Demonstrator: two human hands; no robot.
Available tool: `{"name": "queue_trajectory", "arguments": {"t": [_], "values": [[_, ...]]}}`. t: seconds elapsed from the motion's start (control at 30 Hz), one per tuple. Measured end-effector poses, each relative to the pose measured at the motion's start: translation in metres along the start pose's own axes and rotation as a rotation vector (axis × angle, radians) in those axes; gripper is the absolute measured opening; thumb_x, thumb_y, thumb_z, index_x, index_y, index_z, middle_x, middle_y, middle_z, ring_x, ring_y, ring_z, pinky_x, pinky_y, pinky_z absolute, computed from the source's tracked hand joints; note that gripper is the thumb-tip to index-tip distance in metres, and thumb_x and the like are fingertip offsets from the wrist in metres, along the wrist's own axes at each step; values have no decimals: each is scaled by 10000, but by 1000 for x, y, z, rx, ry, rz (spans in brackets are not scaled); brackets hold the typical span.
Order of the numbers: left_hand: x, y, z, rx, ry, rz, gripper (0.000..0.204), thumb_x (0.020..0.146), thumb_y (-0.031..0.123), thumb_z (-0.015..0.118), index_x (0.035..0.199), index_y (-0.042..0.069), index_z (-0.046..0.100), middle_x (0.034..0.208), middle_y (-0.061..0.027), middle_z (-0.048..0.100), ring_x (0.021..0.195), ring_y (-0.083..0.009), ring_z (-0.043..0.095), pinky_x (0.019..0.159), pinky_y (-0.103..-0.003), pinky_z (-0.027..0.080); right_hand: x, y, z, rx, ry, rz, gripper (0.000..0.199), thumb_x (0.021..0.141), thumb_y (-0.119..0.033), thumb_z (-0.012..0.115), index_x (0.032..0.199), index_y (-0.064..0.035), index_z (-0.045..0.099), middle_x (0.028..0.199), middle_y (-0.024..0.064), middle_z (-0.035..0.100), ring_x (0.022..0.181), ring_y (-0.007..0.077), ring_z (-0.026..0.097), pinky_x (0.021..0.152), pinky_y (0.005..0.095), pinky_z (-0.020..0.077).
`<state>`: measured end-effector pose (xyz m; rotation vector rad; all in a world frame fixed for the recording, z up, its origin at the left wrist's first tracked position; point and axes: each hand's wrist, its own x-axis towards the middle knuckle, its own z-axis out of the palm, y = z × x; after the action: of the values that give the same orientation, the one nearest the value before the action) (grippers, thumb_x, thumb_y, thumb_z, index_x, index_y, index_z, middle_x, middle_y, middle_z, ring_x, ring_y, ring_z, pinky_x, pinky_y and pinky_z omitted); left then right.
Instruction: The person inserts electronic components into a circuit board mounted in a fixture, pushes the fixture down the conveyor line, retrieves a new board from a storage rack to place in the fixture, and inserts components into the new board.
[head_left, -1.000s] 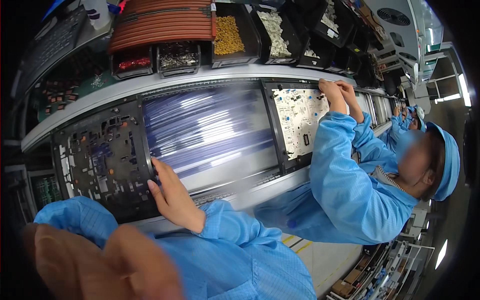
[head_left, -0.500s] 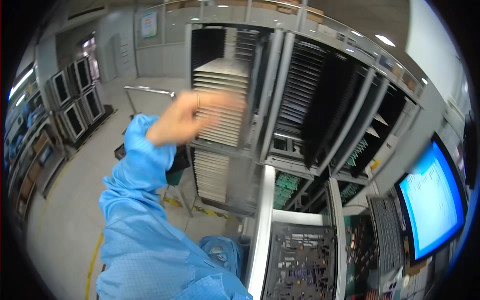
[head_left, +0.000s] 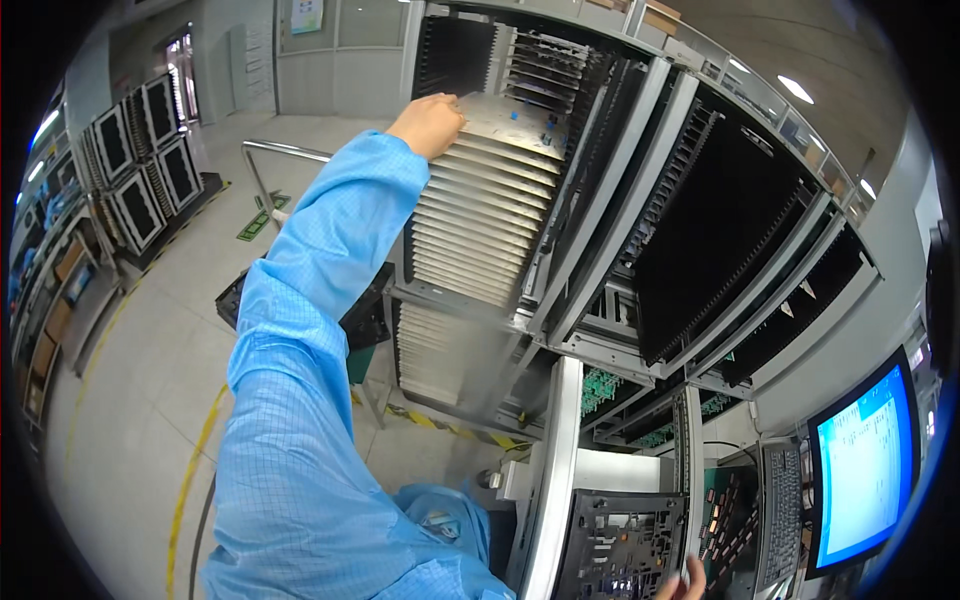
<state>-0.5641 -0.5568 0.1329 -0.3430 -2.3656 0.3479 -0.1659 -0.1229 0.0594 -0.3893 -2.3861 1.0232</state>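
At the rack (head_left: 597, 195), our left grip (head_left: 428, 127) appears clamped on the edge of a pale circuit board (head_left: 515, 125) atop the others; our right grip (head_left: 685, 585), fingers apart, is beside a black slotted tray (head_left: 625, 545). We judge this the pick-up; next calls for a level pull.
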Motion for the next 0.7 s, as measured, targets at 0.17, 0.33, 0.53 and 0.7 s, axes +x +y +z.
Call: {"name": "queue_trajectory", "arguments": {"t": [0.17,0.33,0.53,0.7], "values": [[-51,9,-44,-119,311,237,257,755,40,671,1010,12,660,1080,-138,663,1111,-307,596,865,-394,523,86,1,97,645,-580,-194,448,960,-121,522,1367,25,400,1282,184,529,1201,251,514,1016,391,424],[-155,61,-127,-102,373,326,249,734,30,660,978,-19,652,1055,-139,663,1093,-321,615,824,-397,557,110,-89,172,1468,-1056,32,746,967,-412,499,1429,76,175,1407,275,345,1254,372,452,1040,501,396],[-226,138,-192,-310,41,540,355,837,273,642,1012,-35,664,1187,-194,604,1213,-391,505,986,-566,427,73,-73,122,1354,-918,323,416,931,-14,511,1330,27,402,1194,159,605,1006,283,645,830,410,568],[-162,150,-77,-959,104,458,662,950,601,320,1341,110,530,1494,-187,314,1352,-449,304,1049,-518,317,91,52,17,1016,-662,311,490,831,-1,598,1299,40,459,1098,143,641,897,231,674,704,348,601]]}}
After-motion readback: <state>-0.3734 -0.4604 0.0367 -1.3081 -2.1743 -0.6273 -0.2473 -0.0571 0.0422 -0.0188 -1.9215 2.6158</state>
